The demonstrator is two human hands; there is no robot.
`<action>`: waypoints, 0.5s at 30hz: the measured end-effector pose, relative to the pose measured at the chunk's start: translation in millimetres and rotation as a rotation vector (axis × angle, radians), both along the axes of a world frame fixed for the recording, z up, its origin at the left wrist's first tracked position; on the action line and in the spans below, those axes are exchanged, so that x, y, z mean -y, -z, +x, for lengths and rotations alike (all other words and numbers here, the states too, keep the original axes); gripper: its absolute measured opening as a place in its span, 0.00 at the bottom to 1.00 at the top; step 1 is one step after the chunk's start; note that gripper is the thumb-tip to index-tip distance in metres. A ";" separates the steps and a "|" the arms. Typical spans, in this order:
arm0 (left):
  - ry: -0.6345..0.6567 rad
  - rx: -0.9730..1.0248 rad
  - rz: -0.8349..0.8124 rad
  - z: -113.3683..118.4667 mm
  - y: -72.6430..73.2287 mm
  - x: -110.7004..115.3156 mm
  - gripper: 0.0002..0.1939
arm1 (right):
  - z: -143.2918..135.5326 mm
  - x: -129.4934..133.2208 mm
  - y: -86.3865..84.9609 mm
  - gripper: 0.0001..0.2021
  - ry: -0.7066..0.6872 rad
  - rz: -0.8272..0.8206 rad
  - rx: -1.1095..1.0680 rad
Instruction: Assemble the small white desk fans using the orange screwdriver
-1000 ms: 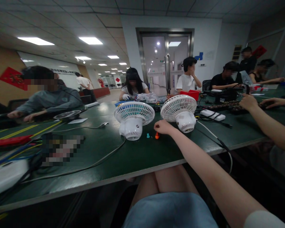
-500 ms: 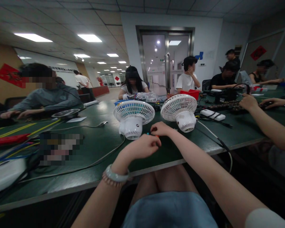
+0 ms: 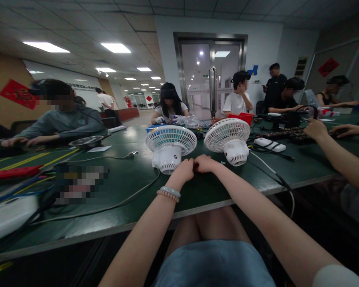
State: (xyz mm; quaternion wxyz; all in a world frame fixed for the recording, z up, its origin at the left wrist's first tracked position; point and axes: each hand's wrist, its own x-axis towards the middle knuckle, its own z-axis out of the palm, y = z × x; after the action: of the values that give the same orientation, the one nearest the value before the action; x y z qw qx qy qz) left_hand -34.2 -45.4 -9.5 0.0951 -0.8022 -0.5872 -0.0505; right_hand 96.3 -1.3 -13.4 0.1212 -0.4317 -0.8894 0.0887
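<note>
My left hand (image 3: 184, 171), with bracelets on the wrist, and my right hand (image 3: 204, 164) meet just above the green table (image 3: 137, 209). Their fingertips are closed against each other, and a tiny reddish-orange spot shows between them; whatever they hold is too small and hidden to name. Close behind my left hand, a white fan (image 3: 167, 159) rests with its grille tilted upward. A second white fan (image 3: 236, 151) stands similarly to the right of my right hand. A small pale-teal piece (image 3: 223, 162) lies between my right hand and that fan.
At left are a red power strip (image 3: 14, 175), cables and a white box (image 3: 12, 217). A grey cord (image 3: 128, 199) crosses the table. A white power strip (image 3: 269, 145) lies at right, near a co-worker's hand (image 3: 315, 129). Other people sit around the table.
My left hand has moved up and away from me to meet my right hand at the fingertips. My right hand has barely moved. The view has shifted slightly.
</note>
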 end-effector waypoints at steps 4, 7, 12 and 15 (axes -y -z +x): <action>0.006 -0.055 -0.008 -1.4 1.9 -5.2 0.15 | 2.1 -0.9 0.1 0.10 0.031 -0.004 0.001; 0.014 -0.067 0.006 -0.6 2.5 -5.5 0.16 | 2.8 -3.3 1.3 0.10 0.066 0.006 0.021; 0.036 -0.031 0.019 0.2 3.4 -2.5 0.17 | 6.7 -6.7 2.0 0.11 0.135 -0.001 0.036; 0.040 0.003 0.001 -0.3 3.2 -2.3 0.17 | 9.5 -6.0 0.8 0.11 0.172 -0.016 0.039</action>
State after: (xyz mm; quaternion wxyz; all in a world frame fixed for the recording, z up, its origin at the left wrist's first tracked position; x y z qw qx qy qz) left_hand -34.5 -43.0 -12.7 0.0936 -0.8137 -0.5712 -0.0537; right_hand 105.8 4.7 -14.2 0.1079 -0.5090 -0.8506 0.0766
